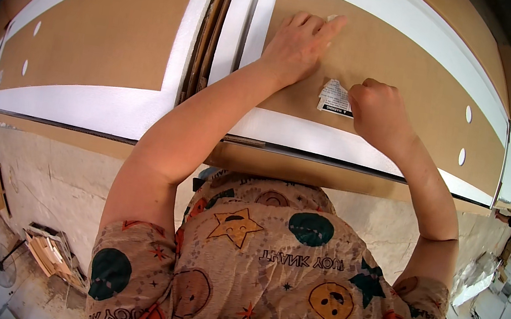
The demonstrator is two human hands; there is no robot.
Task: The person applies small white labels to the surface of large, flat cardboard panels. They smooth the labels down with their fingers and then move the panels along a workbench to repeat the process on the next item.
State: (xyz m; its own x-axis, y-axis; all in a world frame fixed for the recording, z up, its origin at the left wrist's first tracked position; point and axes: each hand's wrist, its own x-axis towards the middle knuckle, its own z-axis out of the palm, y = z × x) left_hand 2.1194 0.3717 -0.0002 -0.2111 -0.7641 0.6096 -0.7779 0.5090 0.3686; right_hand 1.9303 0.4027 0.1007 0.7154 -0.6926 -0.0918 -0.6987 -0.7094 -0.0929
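Note:
A white paper label [335, 99] with small print and a dark band sticks to the brown panel [386, 67], its upper edge ragged. At the label's right edge, my right hand [382, 115] is closed, fingers bent in a pinch on the paper. Up and to the left, my left hand [298, 45] rests on the panel with the index finger stretched out and the other fingers loosely bent. A small whitish scrap shows by its fingertips; what it is I cannot make out.
White foam [311, 135] frames the brown panel inside a carton. To the left lies a second foam-edged carton [104, 27], with a cardboard seam between. Two white oval spots [469, 114] mark the panel's right end. A fan [0, 264] and cardboard pieces [52, 255] stand on the floor.

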